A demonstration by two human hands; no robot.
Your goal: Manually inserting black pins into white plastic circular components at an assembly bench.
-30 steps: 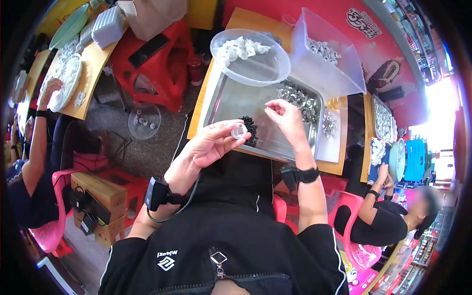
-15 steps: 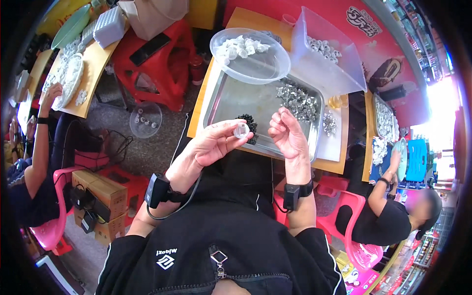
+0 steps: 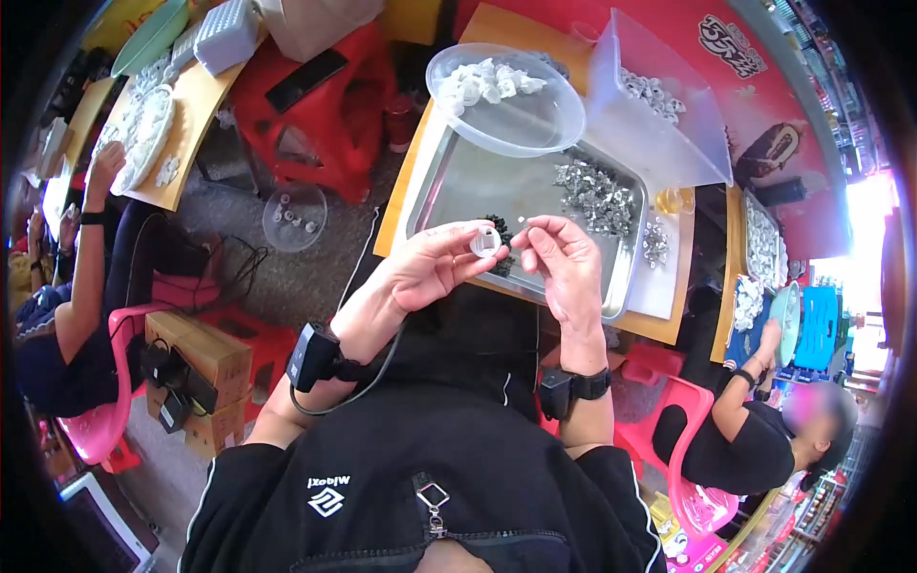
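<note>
The left hand (image 3: 425, 272) pinches a small clear cap (image 3: 485, 240) at its fingertips above the metal tray (image 3: 458, 186), while the right hand (image 3: 564, 263), fingers pressed together on something tiny, hovers just right of it.

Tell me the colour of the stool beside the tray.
Red; the stool shows in the head view, left of the steel tray.

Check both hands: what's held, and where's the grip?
Left hand pinches a small clear plastic cap between thumb and fingertips, grip on its sides. Right hand seems to hold a tiny pale piece at its fingertips; too small to identify.
</note>
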